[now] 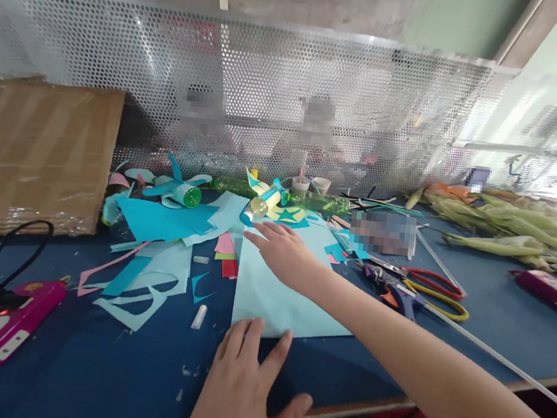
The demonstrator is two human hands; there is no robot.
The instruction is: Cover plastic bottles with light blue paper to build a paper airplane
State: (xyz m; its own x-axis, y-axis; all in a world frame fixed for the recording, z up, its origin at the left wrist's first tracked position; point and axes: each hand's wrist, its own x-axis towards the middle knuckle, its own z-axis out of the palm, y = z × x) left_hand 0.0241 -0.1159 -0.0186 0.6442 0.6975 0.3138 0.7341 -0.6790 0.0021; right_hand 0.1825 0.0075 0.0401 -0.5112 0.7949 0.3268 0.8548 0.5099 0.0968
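Note:
A pale blue paper sheet [273,296] lies on the blue tabletop in front of me. My left hand [243,386] is open, fingers spread, with its fingertips at the sheet's near edge. Farther in, my right hand [286,253] reaches over the same sheet, palm down and fingers stretched out, holding nothing that I can see. Just beyond its fingertips lies a small plastic bottle [261,206] dressed with yellow and blue paper cutouts; whether the fingers touch it, I cannot tell. Another bottle craft [180,190] with blue paper wings and a green base rests farther left.
Paper scraps [149,288] and a bright blue sheet [166,223] are on the left, near a magenta power strip [8,326] with a black cable. Scissors [433,284] and a glue gun [394,295] lie right, corn husks [498,224] beyond. Cardboard [38,155] leans against the perforated metal screen [293,76].

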